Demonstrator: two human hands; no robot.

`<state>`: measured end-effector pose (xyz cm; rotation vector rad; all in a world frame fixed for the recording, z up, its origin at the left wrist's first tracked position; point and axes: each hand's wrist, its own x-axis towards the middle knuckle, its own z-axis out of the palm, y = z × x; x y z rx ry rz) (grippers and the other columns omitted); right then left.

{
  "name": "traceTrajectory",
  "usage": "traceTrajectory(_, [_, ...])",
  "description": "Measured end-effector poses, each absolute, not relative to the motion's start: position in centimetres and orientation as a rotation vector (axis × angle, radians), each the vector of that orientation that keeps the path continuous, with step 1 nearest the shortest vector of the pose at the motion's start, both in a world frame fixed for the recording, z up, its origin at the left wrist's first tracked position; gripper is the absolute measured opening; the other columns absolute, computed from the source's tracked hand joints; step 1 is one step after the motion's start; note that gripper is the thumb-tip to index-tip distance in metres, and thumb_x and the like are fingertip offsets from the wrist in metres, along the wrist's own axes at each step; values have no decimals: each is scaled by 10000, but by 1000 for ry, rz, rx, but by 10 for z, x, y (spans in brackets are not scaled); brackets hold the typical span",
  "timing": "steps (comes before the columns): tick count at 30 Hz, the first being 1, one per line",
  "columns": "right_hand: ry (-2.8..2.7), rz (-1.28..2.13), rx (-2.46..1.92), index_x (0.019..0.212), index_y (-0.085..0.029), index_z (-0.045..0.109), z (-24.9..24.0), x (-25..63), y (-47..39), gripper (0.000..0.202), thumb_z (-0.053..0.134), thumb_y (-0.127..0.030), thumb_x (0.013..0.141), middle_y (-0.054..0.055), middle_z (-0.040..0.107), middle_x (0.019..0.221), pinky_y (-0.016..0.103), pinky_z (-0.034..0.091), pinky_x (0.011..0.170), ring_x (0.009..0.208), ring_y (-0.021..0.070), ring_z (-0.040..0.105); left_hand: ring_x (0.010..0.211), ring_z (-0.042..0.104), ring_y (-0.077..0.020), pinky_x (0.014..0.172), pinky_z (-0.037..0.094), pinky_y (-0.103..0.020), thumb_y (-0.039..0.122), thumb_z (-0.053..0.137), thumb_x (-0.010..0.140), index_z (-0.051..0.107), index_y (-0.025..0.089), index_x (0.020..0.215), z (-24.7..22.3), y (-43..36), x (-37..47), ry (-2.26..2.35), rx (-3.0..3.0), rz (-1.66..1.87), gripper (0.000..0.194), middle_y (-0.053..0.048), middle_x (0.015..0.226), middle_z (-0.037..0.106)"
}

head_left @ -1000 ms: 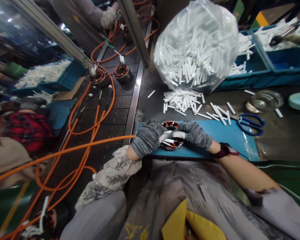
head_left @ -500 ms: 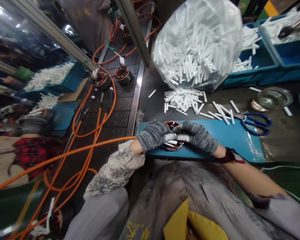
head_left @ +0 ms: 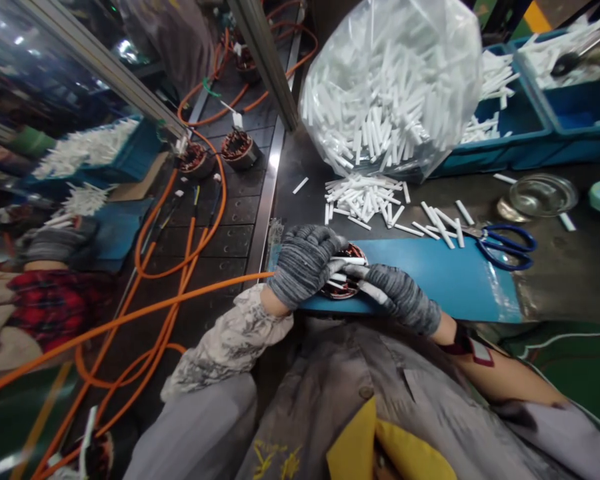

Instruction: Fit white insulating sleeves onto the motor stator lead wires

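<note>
Both my hands wear grey knit gloves with whitish fingertips and meet over a round copper-wound part (head_left: 356,252) on a blue mat (head_left: 445,277). My left hand (head_left: 306,263) covers the part's left side, fingers bent and closed over white tubes (head_left: 338,277) on it. At the lower right edge is my right hand (head_left: 403,297), its fingers drawn together toward the windings. What either set of fingertips grips is too small and hidden to make out. Beyond the mat lies a heap of short white tubes (head_left: 365,197).
A clear bag of tubes (head_left: 395,87) stands behind the heap, beside blue bins (head_left: 520,143). Blue-handled scissors (head_left: 507,247) and a glass bowl (head_left: 543,195) lie right. Orange hoses (head_left: 180,293) cross the left. A co-worker's gloved hand (head_left: 55,243) is far left.
My left hand has shifted up and now spreads more over the part. My right hand has moved slightly down and right, its fingers now slanting up-left.
</note>
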<state>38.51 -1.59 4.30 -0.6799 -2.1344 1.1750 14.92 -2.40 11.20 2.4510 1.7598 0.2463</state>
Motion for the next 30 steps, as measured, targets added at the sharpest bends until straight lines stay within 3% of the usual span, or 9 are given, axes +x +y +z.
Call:
traceTrajectory(2, [-2099, 1326, -648, 1412, -321, 641, 41, 381, -13, 377, 501, -359, 1064, 25, 714, 1369, 462, 518, 1143, 1265, 231, 674, 1217, 634, -278, 1068, 488, -453, 366, 568, 1010, 771, 210, 1137, 112, -30, 143, 1498, 2541, 278, 286, -107, 1251, 712])
traceTrajectory(5, [-2019, 1520, -629, 1323, -307, 701, 43, 381, -7, 334, 553, -418, 1045, 17, 744, 1312, 453, 513, 1145, 1229, 223, 690, 1286, 601, -257, 1107, 485, -439, 314, 539, 1016, 748, 219, 1233, 113, -39, 135, 1319, 2574, 350, 316, -104, 1339, 675])
traceTrajectory(12, [-1945, 1584, -749, 1240, -271, 724, 48, 380, -4, 339, 628, -487, 997, 35, 768, 1236, 471, 538, 1087, 1140, 242, 716, 1370, 552, -303, 1160, 438, -520, 327, 588, 1018, 654, 330, 1419, 101, -52, 141, 1479, 2661, 294, 406, -86, 1474, 621])
traceTrajectory(18, [-2018, 1581, -677, 1359, -300, 681, 50, 371, -1, 374, 574, -451, 1033, 31, 730, 1336, 481, 486, 1156, 1246, 250, 672, 1407, 521, -316, 1205, 408, -535, 331, 580, 1012, 748, 261, 1270, 95, -45, 122, 1394, 2622, 268, 316, -78, 1444, 639])
traceTrajectory(23, [-2060, 1529, -490, 1381, -311, 673, 48, 365, 6, 384, 523, -450, 1056, 34, 673, 1426, 468, 425, 1221, 1331, 241, 615, 1402, 532, -283, 1226, 415, -496, 286, 555, 1000, 668, 212, 1354, 93, -43, 118, 1253, 2368, 488, 379, -114, 1445, 607])
traceTrajectory(30, [-2029, 1580, -490, 1298, -264, 714, 56, 361, 13, 340, 584, -434, 1034, 50, 746, 1285, 432, 519, 1111, 1178, 223, 688, 1369, 561, -286, 1209, 455, -441, 308, 561, 995, 703, 191, 1274, 88, -42, 122, 1220, 2143, 656, 334, -140, 1502, 531])
